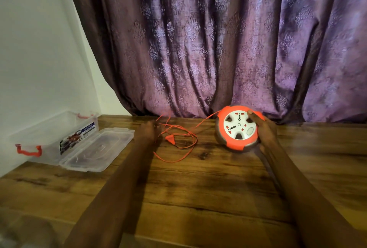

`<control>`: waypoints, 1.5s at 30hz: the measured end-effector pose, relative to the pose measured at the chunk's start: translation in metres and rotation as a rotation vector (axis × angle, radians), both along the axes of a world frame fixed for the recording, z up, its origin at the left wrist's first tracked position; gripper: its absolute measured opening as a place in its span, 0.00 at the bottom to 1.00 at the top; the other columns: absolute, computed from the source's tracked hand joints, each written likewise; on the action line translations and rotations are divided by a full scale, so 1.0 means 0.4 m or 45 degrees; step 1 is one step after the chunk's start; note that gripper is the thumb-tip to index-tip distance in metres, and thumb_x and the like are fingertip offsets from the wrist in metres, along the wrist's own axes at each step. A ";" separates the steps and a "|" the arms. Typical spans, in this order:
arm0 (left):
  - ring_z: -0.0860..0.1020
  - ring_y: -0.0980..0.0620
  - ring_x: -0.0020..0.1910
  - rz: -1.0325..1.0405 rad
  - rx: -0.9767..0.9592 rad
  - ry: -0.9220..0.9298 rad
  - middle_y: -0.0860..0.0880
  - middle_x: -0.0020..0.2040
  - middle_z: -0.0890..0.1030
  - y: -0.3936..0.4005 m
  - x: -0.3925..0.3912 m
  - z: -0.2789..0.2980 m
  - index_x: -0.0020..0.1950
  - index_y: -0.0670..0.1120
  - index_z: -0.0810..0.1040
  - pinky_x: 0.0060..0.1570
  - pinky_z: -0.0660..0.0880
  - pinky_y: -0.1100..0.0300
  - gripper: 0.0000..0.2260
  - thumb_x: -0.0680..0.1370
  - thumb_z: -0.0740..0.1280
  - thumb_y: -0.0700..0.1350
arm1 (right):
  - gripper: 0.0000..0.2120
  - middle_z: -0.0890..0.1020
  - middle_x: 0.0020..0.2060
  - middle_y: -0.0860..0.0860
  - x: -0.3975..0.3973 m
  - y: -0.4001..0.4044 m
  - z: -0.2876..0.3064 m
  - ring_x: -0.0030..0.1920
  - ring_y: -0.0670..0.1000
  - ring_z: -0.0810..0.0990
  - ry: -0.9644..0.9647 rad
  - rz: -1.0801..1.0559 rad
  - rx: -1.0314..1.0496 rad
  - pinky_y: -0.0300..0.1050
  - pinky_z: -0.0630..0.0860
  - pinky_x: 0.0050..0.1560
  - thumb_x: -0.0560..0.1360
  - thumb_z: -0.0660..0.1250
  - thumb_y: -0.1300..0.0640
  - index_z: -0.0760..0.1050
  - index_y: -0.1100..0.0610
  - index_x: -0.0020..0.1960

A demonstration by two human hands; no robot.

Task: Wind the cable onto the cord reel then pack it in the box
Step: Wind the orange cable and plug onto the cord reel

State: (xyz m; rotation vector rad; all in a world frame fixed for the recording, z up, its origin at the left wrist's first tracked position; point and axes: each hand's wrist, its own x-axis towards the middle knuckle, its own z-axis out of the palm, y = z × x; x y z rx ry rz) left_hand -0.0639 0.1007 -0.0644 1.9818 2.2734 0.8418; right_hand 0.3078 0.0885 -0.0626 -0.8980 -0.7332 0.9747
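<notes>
Our right hand (264, 128) grips the reel (238, 128), tilting it for winding. Left of it, our left hand (148, 131) reaches the loose cable (178, 142); its grip we cannot tell.

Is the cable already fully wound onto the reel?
No: most of the orange cable and its plug lie loose on the table, left of the cord reel.

Purple curtain (218, 49) behind wooden table (198, 188)

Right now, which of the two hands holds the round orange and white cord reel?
The right hand grips the cord reel; the left hand reaches the loose orange cable.
</notes>
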 end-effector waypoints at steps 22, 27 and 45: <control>0.74 0.43 0.62 -0.488 0.364 0.128 0.46 0.59 0.80 0.042 0.135 -0.024 0.56 0.47 0.81 0.61 0.67 0.50 0.09 0.79 0.67 0.48 | 0.04 0.85 0.36 0.50 -0.020 -0.009 0.034 0.36 0.48 0.83 0.072 0.077 0.116 0.43 0.81 0.40 0.74 0.73 0.59 0.80 0.58 0.43; 0.74 0.46 0.64 -0.502 0.568 -0.379 0.41 0.62 0.78 0.052 0.092 0.031 0.49 0.37 0.83 0.66 0.69 0.55 0.05 0.77 0.69 0.36 | 0.08 0.84 0.29 0.48 -0.001 0.006 0.012 0.28 0.45 0.81 0.027 -0.107 0.034 0.37 0.77 0.29 0.69 0.77 0.57 0.81 0.61 0.39; 0.80 0.55 0.29 -0.671 0.184 -1.411 0.49 0.42 0.83 0.064 0.134 0.175 0.52 0.48 0.78 0.29 0.76 0.61 0.07 0.83 0.60 0.42 | 0.10 0.84 0.41 0.58 -0.022 0.009 0.001 0.39 0.55 0.81 0.072 -0.140 0.012 0.52 0.80 0.44 0.68 0.78 0.53 0.82 0.59 0.40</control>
